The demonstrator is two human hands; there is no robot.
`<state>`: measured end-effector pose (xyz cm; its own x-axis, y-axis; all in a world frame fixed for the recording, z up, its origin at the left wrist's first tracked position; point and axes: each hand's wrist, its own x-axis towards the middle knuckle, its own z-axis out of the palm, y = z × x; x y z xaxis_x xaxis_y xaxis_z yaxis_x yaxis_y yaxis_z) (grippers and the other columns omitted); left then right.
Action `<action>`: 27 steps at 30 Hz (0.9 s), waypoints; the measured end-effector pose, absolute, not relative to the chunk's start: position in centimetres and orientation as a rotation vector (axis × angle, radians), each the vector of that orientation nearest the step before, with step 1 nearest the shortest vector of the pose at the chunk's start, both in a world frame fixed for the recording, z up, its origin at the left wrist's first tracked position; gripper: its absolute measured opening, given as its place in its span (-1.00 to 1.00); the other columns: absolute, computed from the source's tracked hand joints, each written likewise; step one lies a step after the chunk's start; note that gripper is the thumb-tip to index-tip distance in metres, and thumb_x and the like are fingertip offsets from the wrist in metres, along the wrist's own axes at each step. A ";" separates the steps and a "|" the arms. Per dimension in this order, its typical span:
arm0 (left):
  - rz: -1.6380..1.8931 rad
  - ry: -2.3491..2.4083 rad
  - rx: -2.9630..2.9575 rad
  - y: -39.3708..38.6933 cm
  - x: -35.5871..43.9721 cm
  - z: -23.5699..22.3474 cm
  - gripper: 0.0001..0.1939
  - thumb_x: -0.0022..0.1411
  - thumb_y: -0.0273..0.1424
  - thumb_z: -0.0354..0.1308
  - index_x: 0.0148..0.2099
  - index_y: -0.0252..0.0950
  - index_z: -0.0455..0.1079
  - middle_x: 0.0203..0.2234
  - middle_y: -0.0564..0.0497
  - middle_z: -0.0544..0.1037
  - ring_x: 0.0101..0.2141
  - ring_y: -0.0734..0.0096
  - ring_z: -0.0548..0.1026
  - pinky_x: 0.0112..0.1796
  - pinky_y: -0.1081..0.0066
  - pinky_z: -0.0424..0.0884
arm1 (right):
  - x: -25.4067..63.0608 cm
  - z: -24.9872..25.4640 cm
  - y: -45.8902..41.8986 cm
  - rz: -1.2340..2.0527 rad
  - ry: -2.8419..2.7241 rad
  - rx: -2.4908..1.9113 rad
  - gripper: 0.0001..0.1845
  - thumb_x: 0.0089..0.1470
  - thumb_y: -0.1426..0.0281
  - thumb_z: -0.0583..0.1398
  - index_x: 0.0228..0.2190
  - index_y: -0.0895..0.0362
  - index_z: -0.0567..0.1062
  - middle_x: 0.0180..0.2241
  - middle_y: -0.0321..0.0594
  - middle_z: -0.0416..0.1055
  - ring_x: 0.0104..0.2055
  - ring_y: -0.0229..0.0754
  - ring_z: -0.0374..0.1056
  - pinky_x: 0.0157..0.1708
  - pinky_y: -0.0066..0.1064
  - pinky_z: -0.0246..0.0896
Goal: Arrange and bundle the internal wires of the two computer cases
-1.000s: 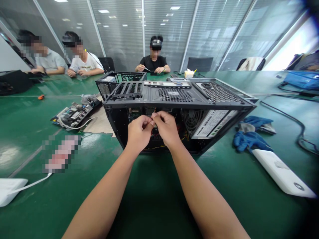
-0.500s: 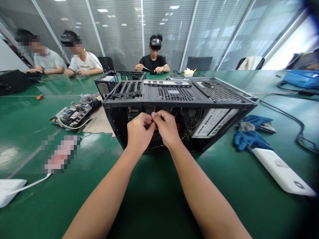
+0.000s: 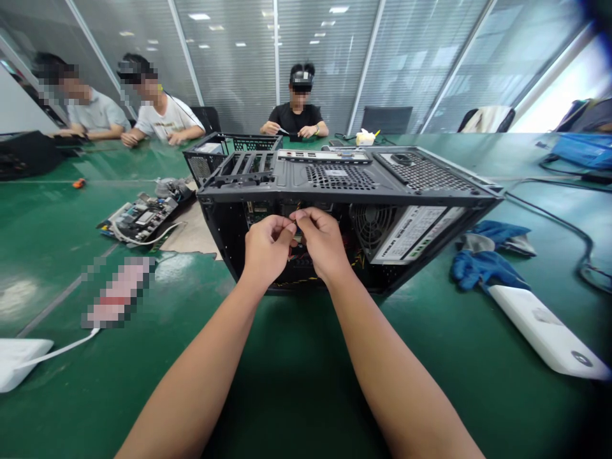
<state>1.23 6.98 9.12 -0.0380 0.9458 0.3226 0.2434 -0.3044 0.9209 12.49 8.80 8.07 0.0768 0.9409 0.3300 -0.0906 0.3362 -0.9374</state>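
A black computer case (image 3: 335, 182) lies on its side on the green table (image 3: 296, 382), its open side facing me. Both my hands reach into the opening. My left hand (image 3: 266, 248) and my right hand (image 3: 322, 242) are closed in pinches that meet at the fingertips, holding something small that I cannot make out, among red and yellow wires. A power supply with a fan (image 3: 377, 229) sits inside the case, to the right of my hands.
A circuit board (image 3: 141, 218) lies at the left. Blue gloves (image 3: 485, 268) and a white box (image 3: 547, 329) lie at the right. Another white device (image 3: 19, 360) with a cable is at the near left. A second open case (image 3: 215, 152) stands behind. Three people sit at the far side.
My hands stay pinched together in the case opening, shifted slightly up and right. The view has moved a little.
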 end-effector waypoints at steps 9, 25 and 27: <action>1.419 1.427 1.812 6.4 1.5 9.7 -0.97 0.11 -0.47 0.21 -0.38 -0.28 0.41 -0.51 0.07 0.56 -0.50 0.50 0.48 -0.42 0.48 0.37 | 12.5 7.8 9.0 0.931 -1.196 -0.930 -0.76 0.05 0.23 0.21 -0.53 0.12 0.41 -0.54 -0.34 0.27 -0.45 -0.28 0.17 -0.40 -0.40 0.14; 1.204 1.518 2.039 6.4 0.9 9.8 -0.86 0.21 -0.46 0.11 -0.40 -0.27 0.45 -0.59 0.06 0.52 -0.55 0.43 0.43 -0.46 0.43 0.20 | 12.1 7.5 9.0 0.950 -1.149 -0.948 -0.73 0.06 0.18 0.21 -0.50 0.10 0.38 -0.54 -0.37 0.19 -0.48 -0.30 0.12 -0.44 -0.41 0.12; 1.189 1.508 2.043 6.4 0.9 9.9 -0.85 0.21 -0.46 0.10 -0.39 -0.27 0.45 -0.58 0.05 0.53 -0.53 0.42 0.44 -0.45 0.43 0.22 | 12.1 7.5 9.0 0.968 -1.133 -0.927 -0.75 0.05 0.20 0.22 -0.51 0.10 0.39 -0.54 -0.37 0.20 -0.48 -0.30 0.12 -0.44 -0.41 0.11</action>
